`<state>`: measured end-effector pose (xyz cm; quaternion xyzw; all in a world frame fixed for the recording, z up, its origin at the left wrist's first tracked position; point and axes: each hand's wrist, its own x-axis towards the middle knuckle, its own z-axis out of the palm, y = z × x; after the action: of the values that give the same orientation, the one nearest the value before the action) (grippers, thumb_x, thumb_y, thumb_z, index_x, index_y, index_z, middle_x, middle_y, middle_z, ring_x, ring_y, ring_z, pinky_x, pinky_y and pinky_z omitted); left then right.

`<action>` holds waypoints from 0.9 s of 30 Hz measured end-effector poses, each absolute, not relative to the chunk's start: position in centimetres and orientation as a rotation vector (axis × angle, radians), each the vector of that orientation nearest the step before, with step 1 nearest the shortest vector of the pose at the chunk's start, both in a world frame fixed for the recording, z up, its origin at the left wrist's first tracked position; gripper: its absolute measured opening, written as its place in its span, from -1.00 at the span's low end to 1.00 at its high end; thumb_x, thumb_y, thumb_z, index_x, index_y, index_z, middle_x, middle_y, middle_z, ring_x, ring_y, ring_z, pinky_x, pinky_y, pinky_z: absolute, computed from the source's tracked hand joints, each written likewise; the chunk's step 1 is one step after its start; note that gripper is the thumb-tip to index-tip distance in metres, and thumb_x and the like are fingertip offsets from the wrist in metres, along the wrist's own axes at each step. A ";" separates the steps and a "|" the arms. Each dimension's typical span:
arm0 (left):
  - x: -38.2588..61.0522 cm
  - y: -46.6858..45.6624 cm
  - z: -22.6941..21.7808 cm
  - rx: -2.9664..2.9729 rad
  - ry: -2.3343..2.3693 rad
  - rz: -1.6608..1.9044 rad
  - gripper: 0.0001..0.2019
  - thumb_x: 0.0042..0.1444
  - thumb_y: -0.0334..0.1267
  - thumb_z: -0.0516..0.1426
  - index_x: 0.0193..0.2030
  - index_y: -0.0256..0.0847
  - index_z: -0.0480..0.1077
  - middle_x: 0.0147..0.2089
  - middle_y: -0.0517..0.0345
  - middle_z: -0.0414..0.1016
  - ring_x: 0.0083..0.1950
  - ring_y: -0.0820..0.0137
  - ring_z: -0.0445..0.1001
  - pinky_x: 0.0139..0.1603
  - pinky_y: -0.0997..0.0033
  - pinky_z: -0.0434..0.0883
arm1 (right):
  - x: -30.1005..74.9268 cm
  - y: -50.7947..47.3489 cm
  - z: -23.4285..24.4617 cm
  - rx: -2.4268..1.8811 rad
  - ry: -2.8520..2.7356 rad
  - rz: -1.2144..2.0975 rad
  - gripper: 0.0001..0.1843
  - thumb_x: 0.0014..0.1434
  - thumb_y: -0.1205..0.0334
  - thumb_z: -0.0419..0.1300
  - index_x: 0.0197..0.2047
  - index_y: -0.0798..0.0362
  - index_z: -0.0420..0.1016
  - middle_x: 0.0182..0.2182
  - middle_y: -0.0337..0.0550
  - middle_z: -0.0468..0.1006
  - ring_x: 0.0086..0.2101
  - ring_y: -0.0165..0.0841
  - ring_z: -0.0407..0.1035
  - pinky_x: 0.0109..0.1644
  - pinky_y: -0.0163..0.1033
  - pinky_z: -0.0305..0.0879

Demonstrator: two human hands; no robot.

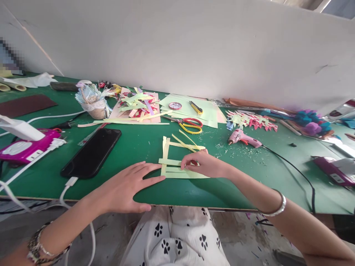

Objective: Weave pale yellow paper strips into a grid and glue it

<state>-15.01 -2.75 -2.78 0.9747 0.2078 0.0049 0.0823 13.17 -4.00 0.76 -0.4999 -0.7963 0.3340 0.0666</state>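
Pale green and yellow paper strips (165, 151) lie on the green table as a small open frame with crossing bands. My left hand (129, 186) rests flat with fingers spread, its fingertips touching the left edge of this frame. Over the frame's right side, my right hand (203, 162) is closed, thumb and fingers pinched at a light green paper strip (173, 162). The strip's right end is hidden under that hand. A small red bit shows between the fingers; I cannot tell what it is. Two thin yellow strips (181, 141) slant behind the right hand.
Red-and-yellow scissors (191, 125) lie beyond the frame; a pink glue gun (244, 138) sits right. A black phone (93, 153) and purple power socket (30, 147) are left. Behind are cut strips (138, 103), green sheets (212, 114), a yellow cutter (196, 107) and a wrapped bouquet (93, 99).
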 end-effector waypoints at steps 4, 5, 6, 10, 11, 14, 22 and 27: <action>-14.9 -2.8 -2.7 2.903 0.614 -0.001 -0.29 0.06 0.21 0.00 0.32 0.18 -0.16 0.38 0.22 -0.13 0.29 0.06 0.04 0.26 0.01 0.04 | 13.0 -4.4 0.4 -1.502 -2.391 0.983 -0.77 0.20 0.24 -0.02 -0.25 -0.01 0.46 -0.46 -0.30 0.47 -0.45 -0.47 0.24 -0.03 -0.11 -0.04; -14.9 -2.8 -2.7 2.902 0.607 -0.010 -0.28 0.06 0.21 0.00 0.32 0.18 -0.17 0.38 0.22 -0.12 0.29 0.06 0.04 0.27 0.01 0.02 | 13.0 -4.5 0.3 -1.508 -2.383 0.974 -0.78 0.20 0.21 -0.01 -0.24 -0.02 0.45 -0.46 -0.30 0.47 -0.46 -0.47 0.24 -0.03 -0.11 -0.04; -14.9 -2.7 -2.7 2.902 0.601 -0.019 -0.28 0.06 0.20 0.00 0.32 0.17 -0.17 0.38 0.22 -0.12 0.30 0.07 0.03 0.28 0.01 0.01 | 12.9 -4.6 0.2 -1.518 -2.371 0.964 -0.78 0.20 0.18 -0.01 -0.23 -0.02 0.45 -0.46 -0.30 0.47 -0.46 -0.48 0.23 -0.03 -0.11 -0.04; -14.9 -2.8 -2.7 2.904 0.600 -0.057 -0.28 0.08 0.18 -0.01 0.33 0.13 -0.19 0.38 0.20 -0.12 0.31 0.08 0.01 0.29 0.00 -0.03 | 12.4 -4.6 -0.1 -1.561 -2.313 0.930 -0.77 0.20 0.11 0.00 -0.19 -0.02 0.42 -0.39 -0.28 0.50 -0.45 -0.47 0.22 -0.06 -0.11 -0.02; -14.9 -2.8 -2.7 2.902 0.604 -0.061 -0.29 0.08 0.17 -0.01 0.33 0.13 -0.19 0.38 0.20 -0.12 0.31 0.08 0.01 0.29 0.00 -0.03 | 12.2 -4.5 -0.1 -1.563 -2.306 0.935 -0.78 0.19 0.12 0.01 -0.19 -0.02 0.42 -0.39 -0.28 0.50 -0.45 -0.46 0.22 -0.08 -0.12 -0.01; -14.8 -2.9 -2.7 2.895 0.598 -0.040 -0.28 0.08 0.16 0.00 0.33 0.12 -0.19 0.38 0.20 -0.10 0.30 0.07 0.03 0.29 0.00 -0.02 | 11.6 -4.2 -0.3 -1.551 -2.292 0.997 -0.80 0.16 0.15 0.04 -0.20 -0.01 0.42 -0.41 -0.27 0.49 -0.44 -0.45 0.22 -0.17 -0.20 0.05; -14.7 -3.0 -2.6 2.902 0.598 -0.009 -0.32 0.09 0.10 0.02 0.32 0.11 -0.13 0.37 0.18 -0.07 0.29 0.10 0.05 0.28 0.00 0.01 | 10.8 -3.2 0.2 -1.570 -2.313 1.072 -0.81 0.11 0.23 0.08 -0.19 -0.01 0.41 -0.43 -0.29 0.47 -0.42 -0.44 0.24 -0.25 -0.24 0.06; -14.7 -3.1 -2.7 2.905 0.605 0.006 -0.33 0.08 0.08 0.04 0.32 0.11 -0.10 0.36 0.17 -0.06 0.29 0.08 0.05 0.27 -0.02 0.04 | 10.7 -2.8 0.3 -1.529 -2.320 1.005 -0.85 0.12 0.27 0.06 -0.24 0.00 0.41 -0.43 -0.28 0.46 -0.39 -0.44 0.27 -0.16 -0.21 0.09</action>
<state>-14.74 -3.07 -2.68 0.9753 0.2032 0.0021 0.0868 10.72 -2.79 0.30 -0.5152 -0.7817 0.3387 0.0934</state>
